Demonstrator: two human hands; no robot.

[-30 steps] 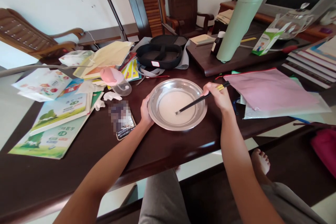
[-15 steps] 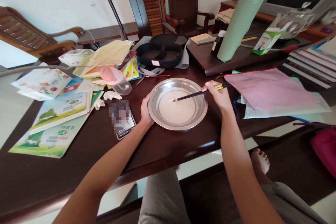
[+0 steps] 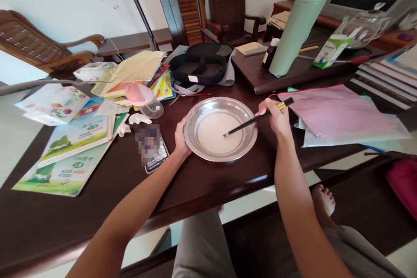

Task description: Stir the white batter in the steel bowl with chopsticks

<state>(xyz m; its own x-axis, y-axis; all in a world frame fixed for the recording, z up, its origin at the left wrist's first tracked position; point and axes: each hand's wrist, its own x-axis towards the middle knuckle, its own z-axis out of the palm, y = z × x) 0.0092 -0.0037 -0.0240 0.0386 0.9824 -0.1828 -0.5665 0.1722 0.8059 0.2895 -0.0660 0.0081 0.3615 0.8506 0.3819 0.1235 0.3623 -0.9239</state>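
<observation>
A round metal basin [image 3: 243, 150] stands on the dark wooden table, with a pale, milky liquid [image 3: 211, 132] in its bottom. My left hand [image 3: 181, 136] is closed on the basin's left rim, its fingers partly hidden behind the side. In my right hand [image 3: 276, 116] is a pair of black chopsticks [image 3: 250, 121] with gold bands near the top. They slant down to the left over the right rim, and their tips touch the liquid right of its middle.
A phone [image 3: 156, 156] lies left of the basin beside a pink-and-clear bottle [image 3: 145, 100]. Workbooks [image 3: 61, 165] cover the left side. Behind sits an open black case [image 3: 198, 67]. A pink zip pouch [image 3: 342, 110] lies at right, and a tall green thermos [image 3: 295, 30] stands beyond.
My right hand has shifted slightly right, and the chopstick tips have moved right and toward me through the liquid. My left hand and the basin have stayed put.
</observation>
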